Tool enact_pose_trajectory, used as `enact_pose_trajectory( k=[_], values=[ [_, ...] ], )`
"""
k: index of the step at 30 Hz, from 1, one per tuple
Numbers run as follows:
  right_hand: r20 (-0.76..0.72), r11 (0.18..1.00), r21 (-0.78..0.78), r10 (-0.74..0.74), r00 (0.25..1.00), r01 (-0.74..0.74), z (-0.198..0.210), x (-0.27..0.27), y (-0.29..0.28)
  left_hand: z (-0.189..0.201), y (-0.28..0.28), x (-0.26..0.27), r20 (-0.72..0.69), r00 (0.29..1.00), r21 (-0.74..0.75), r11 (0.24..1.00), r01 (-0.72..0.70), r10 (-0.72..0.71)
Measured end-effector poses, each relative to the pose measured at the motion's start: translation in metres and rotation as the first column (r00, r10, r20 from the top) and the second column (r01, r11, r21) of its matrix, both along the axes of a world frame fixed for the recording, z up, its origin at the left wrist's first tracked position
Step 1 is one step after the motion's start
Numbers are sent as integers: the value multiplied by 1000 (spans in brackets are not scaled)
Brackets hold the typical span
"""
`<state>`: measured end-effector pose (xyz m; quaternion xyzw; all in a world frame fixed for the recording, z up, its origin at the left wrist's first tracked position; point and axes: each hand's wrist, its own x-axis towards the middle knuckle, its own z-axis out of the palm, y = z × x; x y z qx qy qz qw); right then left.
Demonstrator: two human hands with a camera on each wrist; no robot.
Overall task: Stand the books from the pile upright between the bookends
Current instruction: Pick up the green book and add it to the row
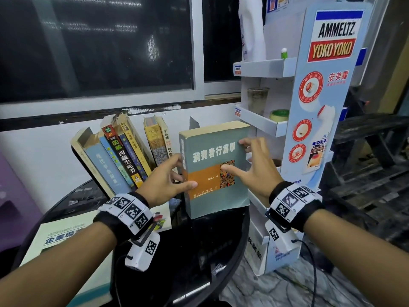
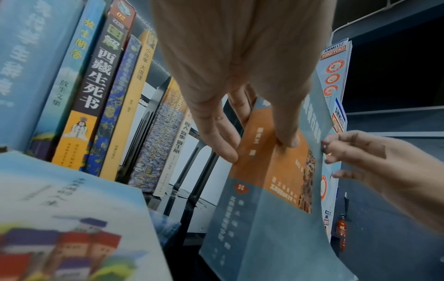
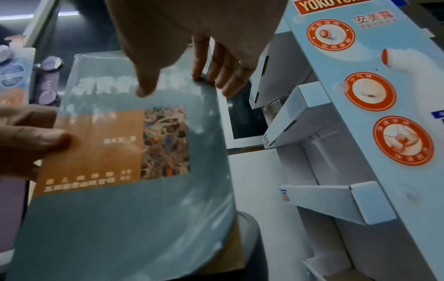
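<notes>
- The thick grey-green paperback with an orange panel (image 1: 215, 171) stands upright at frame centre, cover facing the camera, right of the leaning row of books (image 1: 119, 156).
- The left hand (image 1: 164, 185) pinches its spine edge, and the right hand (image 1: 254, 171) clasps the opposite edge, thumb on the cover.
- Best to turn the spine outward, keep both grips, and slide it in beside the dark metal bookend (image 1: 193, 124), flat on the black counter (image 1: 199, 251).

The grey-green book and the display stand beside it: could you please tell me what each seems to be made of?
Grey-green book: paperback, matte card cover, judging by its flexing lower corner and yellowed page edges. Display stand: likely printed cardboard with a slight sheen; its white shelves show folded edges.
</notes>
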<state>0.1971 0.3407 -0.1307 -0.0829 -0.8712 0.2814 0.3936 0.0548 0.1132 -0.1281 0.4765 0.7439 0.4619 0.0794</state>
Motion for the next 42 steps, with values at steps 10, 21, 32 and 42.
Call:
enact_pose_trajectory(
  k=[10, 21, 32, 42],
  values=[
    [64, 978, -54, 204, 977, -200, 18, -1, -53, 3, -4, 11, 161, 969, 19, 982, 189, -190],
    [-69, 999, 34, -24, 997, 26, 33, 0, -72, -4, 11, 24, -54, 998, 35, 999, 41, -39],
    [-23, 991, 56, -124, 992, 125, 38, -2, -72, -9, 20, 31, -170, 983, 45, 997, -66, 72],
    [2, 985, 109, -132, 991, 131, 49, -9, -70, -3, 16, 17, -253, 967, -40, 999, -31, 20]
  ],
)
